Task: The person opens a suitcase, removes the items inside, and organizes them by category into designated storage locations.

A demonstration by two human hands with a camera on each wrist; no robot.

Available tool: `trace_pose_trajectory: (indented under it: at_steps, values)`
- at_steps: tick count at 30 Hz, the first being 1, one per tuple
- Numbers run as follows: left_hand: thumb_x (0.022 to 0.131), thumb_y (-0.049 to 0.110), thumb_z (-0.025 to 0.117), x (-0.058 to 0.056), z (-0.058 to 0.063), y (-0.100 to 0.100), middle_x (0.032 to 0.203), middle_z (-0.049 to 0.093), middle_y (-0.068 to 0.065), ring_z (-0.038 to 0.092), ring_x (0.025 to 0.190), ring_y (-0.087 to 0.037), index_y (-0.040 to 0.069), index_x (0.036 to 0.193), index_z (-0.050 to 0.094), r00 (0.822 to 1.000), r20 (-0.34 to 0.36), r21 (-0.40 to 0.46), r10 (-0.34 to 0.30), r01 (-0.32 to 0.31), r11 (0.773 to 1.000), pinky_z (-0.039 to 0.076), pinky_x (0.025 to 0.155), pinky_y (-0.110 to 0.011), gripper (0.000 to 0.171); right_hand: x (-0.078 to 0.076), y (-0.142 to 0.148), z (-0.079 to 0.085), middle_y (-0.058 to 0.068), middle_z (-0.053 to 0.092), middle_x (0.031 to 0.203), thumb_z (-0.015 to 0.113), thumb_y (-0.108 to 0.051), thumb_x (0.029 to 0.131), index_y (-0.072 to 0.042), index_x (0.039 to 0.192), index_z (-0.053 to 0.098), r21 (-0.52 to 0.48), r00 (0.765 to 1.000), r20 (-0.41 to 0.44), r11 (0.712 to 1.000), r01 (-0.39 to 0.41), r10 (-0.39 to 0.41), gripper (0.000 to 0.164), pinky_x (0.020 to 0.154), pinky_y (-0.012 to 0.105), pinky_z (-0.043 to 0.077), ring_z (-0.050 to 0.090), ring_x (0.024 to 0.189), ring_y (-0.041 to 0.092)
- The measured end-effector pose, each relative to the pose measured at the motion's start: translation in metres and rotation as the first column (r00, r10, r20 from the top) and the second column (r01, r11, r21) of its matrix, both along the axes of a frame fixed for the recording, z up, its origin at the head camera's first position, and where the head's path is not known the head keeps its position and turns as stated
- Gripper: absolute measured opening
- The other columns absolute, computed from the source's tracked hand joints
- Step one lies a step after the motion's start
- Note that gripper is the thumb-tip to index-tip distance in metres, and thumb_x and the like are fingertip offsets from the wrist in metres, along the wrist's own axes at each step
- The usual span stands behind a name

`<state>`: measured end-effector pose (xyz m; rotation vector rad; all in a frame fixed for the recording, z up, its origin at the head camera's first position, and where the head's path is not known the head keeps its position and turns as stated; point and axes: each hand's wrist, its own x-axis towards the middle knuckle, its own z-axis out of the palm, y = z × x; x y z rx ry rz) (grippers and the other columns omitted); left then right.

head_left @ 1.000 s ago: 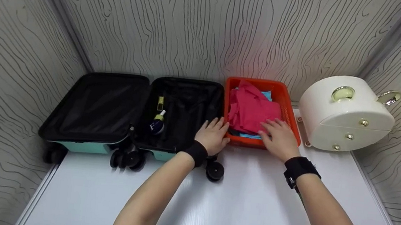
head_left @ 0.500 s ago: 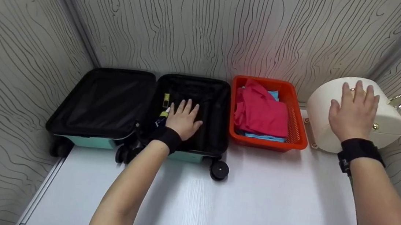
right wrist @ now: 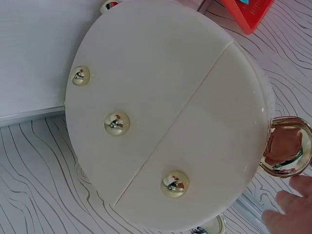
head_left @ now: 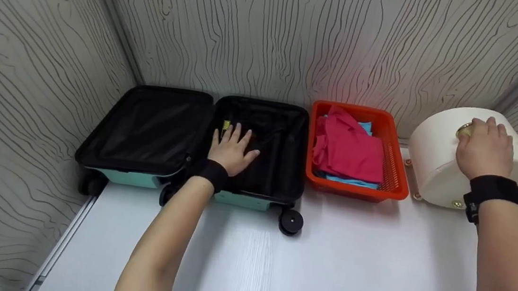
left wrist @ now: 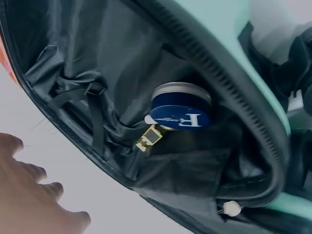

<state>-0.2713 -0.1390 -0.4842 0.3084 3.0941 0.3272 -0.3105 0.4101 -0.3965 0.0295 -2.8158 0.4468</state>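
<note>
Fingers spread, my left hand (head_left: 232, 155) is over the right half of an open black-lined suitcase (head_left: 146, 127). Inside lie a dark blue bottle (left wrist: 180, 112) lettered with a white F and a small gold-and-black item (left wrist: 149, 137); my left hand hides the bottle in the head view. My right hand (head_left: 487, 151) is over the top of a rounded white case (head_left: 436, 153), overlapping its gold ring handle (head_left: 464, 131). In the right wrist view its fingertips (right wrist: 285, 201) are close beside that handle, not curled round it.
An orange-red basket (head_left: 359, 192) stands between suitcase and white case, holding pink cloth (head_left: 357, 157) and blue cloth (head_left: 355, 183). A black suitcase wheel (head_left: 290, 222) juts over the white tabletop (head_left: 348, 258). Wood-patterned walls (head_left: 269, 37) enclose the back and sides.
My left hand has moved left from beside the basket to over the suitcase. The right hand has left the basket for the white case's top. The head view has shifted slightly.
</note>
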Motion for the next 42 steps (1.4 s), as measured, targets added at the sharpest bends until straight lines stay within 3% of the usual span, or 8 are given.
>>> trace_pose_trajectory:
  at_steps: [3, 7, 11, 19, 26, 34, 42]
  values:
    - [0.108, 0.057, 0.034, 0.002, -0.002, 0.001, 0.170, 0.009, -0.013, 0.007, 0.156, -0.033, 0.021, 0.165, 0.019, 1.000, 0.019, 0.007, 0.001, -0.001, 1.000, 0.002, 0.122, -0.058, 0.069, -0.001, 0.006, 0.004, 0.049, 0.026, 0.147, 0.027, -0.013, 0.105, 0.019, 0.147, 0.028, -0.057, 1.000, 0.024, 0.998, -0.001, 0.002, 0.052, 0.111, 0.070, 0.022, 0.030, 0.133, 0.065]
    - [0.108, 0.058, 0.033, 0.002, -0.007, 0.002, 0.170, 0.010, -0.014, 0.007, 0.156, -0.033, 0.021, 0.165, 0.020, 1.000, 0.031, 0.000, -0.001, 0.001, 1.000, 0.004, 0.122, -0.058, 0.069, 0.000, 0.011, 0.007, 0.046, 0.035, 0.141, 0.027, -0.004, 0.102, 0.011, 0.155, 0.025, -0.059, 0.999, 0.050, 0.998, 0.015, -0.012, 0.055, 0.100, 0.074, 0.031, 0.037, 0.124, 0.065]
    - [0.108, 0.059, 0.032, 0.000, -0.011, 0.004, 0.170, 0.011, -0.014, 0.008, 0.156, -0.033, 0.021, 0.165, 0.020, 0.999, 0.032, -0.003, -0.001, 0.001, 1.000, 0.005, 0.122, -0.058, 0.069, 0.001, 0.013, 0.007, 0.043, 0.036, 0.143, 0.032, -0.004, 0.105, 0.006, 0.156, 0.031, -0.015, 1.000, 0.015, 1.000, 0.020, -0.020, 0.052, 0.101, 0.073, 0.032, 0.038, 0.125, 0.063]
    - [0.108, 0.057, 0.033, 0.004, -0.008, 0.008, 0.170, 0.008, -0.014, 0.008, 0.156, -0.034, 0.019, 0.165, 0.021, 0.997, 0.067, 0.037, -0.028, 0.025, 0.999, 0.006, 0.122, -0.060, 0.069, 0.004, 0.003, 0.010, 0.043, 0.052, 0.126, 0.038, -0.001, 0.105, 0.010, 0.139, 0.052, 0.005, 0.997, -0.059, 0.999, 0.046, -0.045, 0.039, 0.095, 0.070, 0.040, 0.049, 0.115, 0.060]
    - [0.108, 0.060, 0.029, 0.001, -0.012, 0.006, 0.171, 0.005, -0.011, 0.004, 0.156, -0.032, 0.022, 0.165, 0.017, 0.994, 0.111, 0.019, -0.007, 0.005, 1.000, 0.003, 0.122, -0.058, 0.070, 0.004, -0.012, 0.013, 0.040, 0.055, 0.126, 0.040, -0.003, 0.107, 0.010, 0.135, 0.057, -0.003, 0.996, -0.087, 0.999, 0.034, -0.034, 0.035, 0.099, 0.069, 0.039, 0.050, 0.116, 0.059]
    - [0.108, 0.057, 0.031, 0.003, -0.009, 0.005, 0.170, 0.008, -0.014, 0.006, 0.156, -0.034, 0.020, 0.165, 0.019, 0.995, 0.096, 0.045, -0.014, 0.010, 0.999, 0.003, 0.122, -0.059, 0.069, 0.001, -0.023, 0.014, 0.039, 0.058, 0.123, 0.045, -0.006, 0.107, 0.009, 0.130, 0.061, 0.005, 0.993, -0.116, 1.000, 0.000, 0.001, 0.032, 0.097, 0.068, 0.041, 0.053, 0.113, 0.058]
    - [0.108, 0.059, 0.029, 0.000, -0.014, 0.004, 0.170, 0.004, -0.012, 0.004, 0.156, -0.032, 0.022, 0.165, 0.016, 0.994, 0.111, 0.023, 0.001, -0.004, 1.000, 0.002, 0.122, -0.058, 0.070, 0.006, -0.020, 0.016, 0.040, 0.059, 0.112, 0.049, -0.003, 0.103, 0.013, 0.119, 0.061, 0.041, 0.994, -0.102, 0.999, -0.031, 0.035, 0.026, 0.085, 0.069, 0.043, 0.056, 0.101, 0.059]
